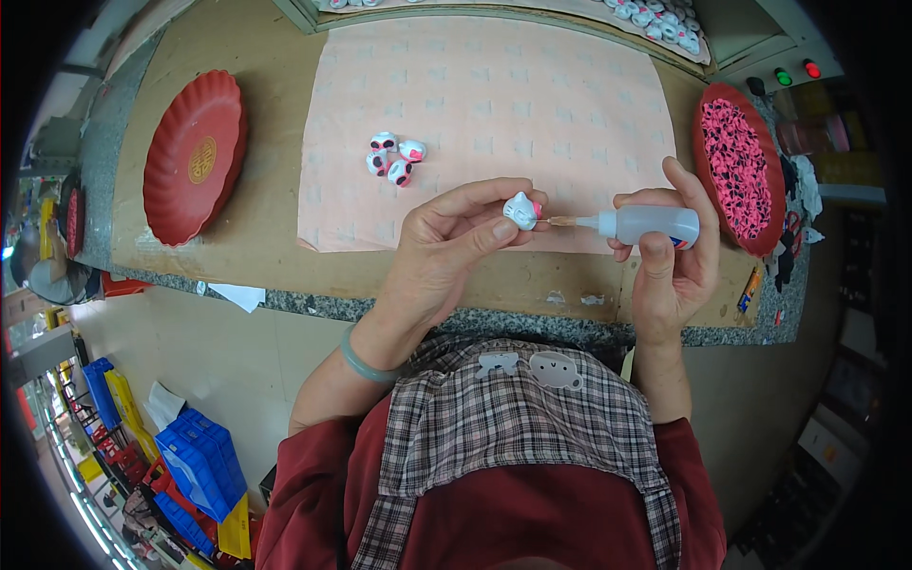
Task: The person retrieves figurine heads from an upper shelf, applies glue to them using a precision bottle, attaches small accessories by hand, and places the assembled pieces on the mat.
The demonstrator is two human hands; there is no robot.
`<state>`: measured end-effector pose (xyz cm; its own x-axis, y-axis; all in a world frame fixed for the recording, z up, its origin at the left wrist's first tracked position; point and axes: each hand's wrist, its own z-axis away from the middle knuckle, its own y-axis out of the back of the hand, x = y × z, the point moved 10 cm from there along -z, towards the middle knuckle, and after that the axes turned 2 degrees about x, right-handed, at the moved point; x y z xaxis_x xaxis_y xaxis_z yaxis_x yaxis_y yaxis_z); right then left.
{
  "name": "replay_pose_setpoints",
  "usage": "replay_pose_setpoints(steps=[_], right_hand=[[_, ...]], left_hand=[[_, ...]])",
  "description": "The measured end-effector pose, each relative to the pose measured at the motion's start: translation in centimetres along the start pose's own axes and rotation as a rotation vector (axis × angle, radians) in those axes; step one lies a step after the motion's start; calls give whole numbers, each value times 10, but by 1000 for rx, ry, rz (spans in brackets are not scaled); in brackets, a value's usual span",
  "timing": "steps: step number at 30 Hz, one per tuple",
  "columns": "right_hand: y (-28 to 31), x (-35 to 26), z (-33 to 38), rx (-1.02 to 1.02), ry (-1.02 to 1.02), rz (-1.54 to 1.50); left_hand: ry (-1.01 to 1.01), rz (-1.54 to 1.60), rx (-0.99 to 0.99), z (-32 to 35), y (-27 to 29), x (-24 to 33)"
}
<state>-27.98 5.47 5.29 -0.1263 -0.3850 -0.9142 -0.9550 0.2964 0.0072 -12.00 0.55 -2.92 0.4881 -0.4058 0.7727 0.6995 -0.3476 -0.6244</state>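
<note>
My left hand pinches a small white cat-shaped figurine with a pink part on its right side, between thumb and fingers. My right hand grips a squeeze bottle, translucent with a white cap, lying sideways. Its thin nozzle points left, and the tip is at the pink side of the figurine; whether it touches cannot be made out. Beyond my left hand, several similar white figurines with pink and black parts sit bunched together on a pale pink cloth.
A red scalloped tray stands at the left. At the right, a red dish holds many small pink-and-black pieces, with an orange-and-blue tube nearer me. A cabinet holding more figurines borders the far edge. Another person sits far left.
</note>
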Motion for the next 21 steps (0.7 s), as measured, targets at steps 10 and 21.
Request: replay_pose_setpoints(steps=[10, 21], right_hand=[[-2, -1, 0, -24, 41, 72], [-3, 1, 1, -62, 33, 220]], left_hand=[[-10, -22, 13, -1, 2, -1], [12, -2, 4, -1, 1, -3]])
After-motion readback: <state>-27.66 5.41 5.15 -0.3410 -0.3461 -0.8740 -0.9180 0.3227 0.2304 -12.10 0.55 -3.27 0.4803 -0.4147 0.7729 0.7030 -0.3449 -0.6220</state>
